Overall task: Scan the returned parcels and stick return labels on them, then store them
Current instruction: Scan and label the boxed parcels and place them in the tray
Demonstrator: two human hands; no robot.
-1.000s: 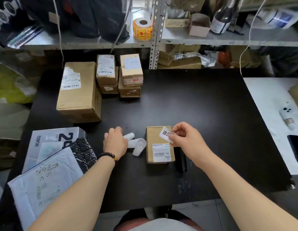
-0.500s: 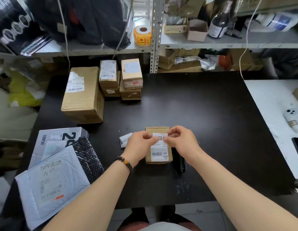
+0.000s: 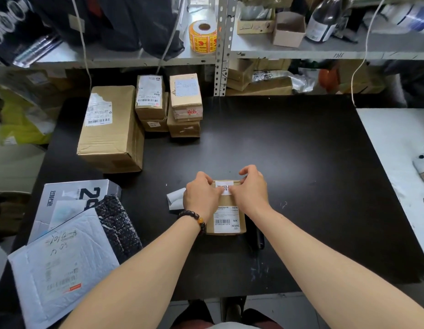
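A small brown parcel with a barcoded shipping label lies on the black table in front of me. A white return label sits on its far end. My left hand and my right hand rest on the parcel's top, fingers pressing down on the return label from both sides. A strip of white label backing lies just left of my left hand. A black scanner lies along the parcel's right side, partly under my right forearm.
A large carton and stacked small parcels stand at the table's back left. Mailer bags and a grey box fill the front left. A yellow label roll sits on the shelf. A white side table holds a device.
My right hand brought the return label down onto the parcel. My left hand left the label backing and joined it on the box; both now press the label flat at the far end.
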